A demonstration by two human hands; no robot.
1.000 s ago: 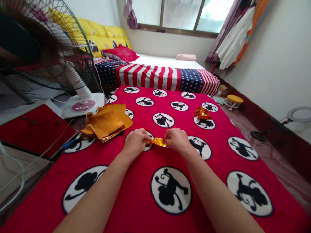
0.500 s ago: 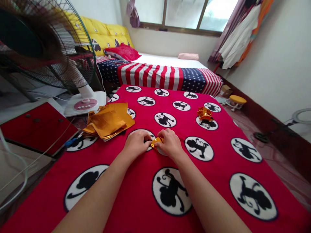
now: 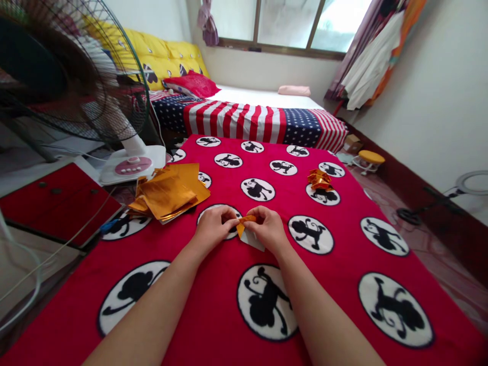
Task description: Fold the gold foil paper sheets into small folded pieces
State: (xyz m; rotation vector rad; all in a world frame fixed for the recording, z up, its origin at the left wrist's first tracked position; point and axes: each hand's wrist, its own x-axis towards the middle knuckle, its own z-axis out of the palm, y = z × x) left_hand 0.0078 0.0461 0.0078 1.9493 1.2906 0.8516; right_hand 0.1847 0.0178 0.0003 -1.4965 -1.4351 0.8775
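A small folded piece of gold foil paper (image 3: 248, 232), white on its underside, is pinched between both hands just above the red blanket (image 3: 213, 305) printed with black monkeys in white circles. My left hand (image 3: 214, 227) grips its left end with closed fingers. My right hand (image 3: 267, 229) holds its right side, fingers curled over the fold. The white flap hangs down below my right hand's fingers.
A loose pile of gold foil sheets (image 3: 170, 191) lies at the left of the blanket. Folded gold pieces (image 3: 318, 180) sit at the far right. A standing fan (image 3: 76, 76) and its white base (image 3: 129, 165) are on the left, beside a red drawer unit (image 3: 53, 201). A flag-patterned bed (image 3: 251, 119) lies beyond.
The hands came together from being spread along a flat gold strip. The strip is now folded up into a shorter piece, with its white underside showing below.
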